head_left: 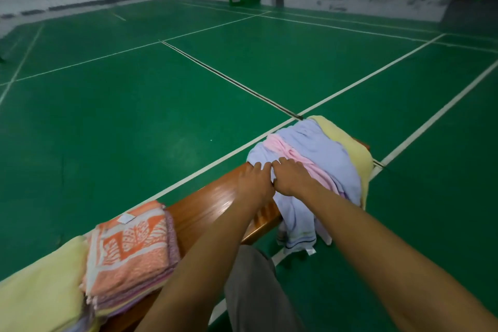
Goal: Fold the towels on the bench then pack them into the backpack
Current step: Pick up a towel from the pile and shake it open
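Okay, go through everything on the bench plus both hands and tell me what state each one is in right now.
Left hand: fingers curled on the lavender towel's edge.
Right hand: gripping the same towel.
Lavender towel: unfolded, draped over the bench's near edge.
Pink towel: crumpled in the pile.
Yellow towel: unfolded, under the pile.
Orange patterned towel: folded, top of a stack.
Bench: bare between stack and pile.

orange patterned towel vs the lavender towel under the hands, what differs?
The orange patterned towel is folded flat atop a stack; the lavender towel lies crumpled in a heap, one end hanging off the bench. Both hands, left hand and right hand, touch the lavender towel, not the orange one. Both towels sit on the bench.
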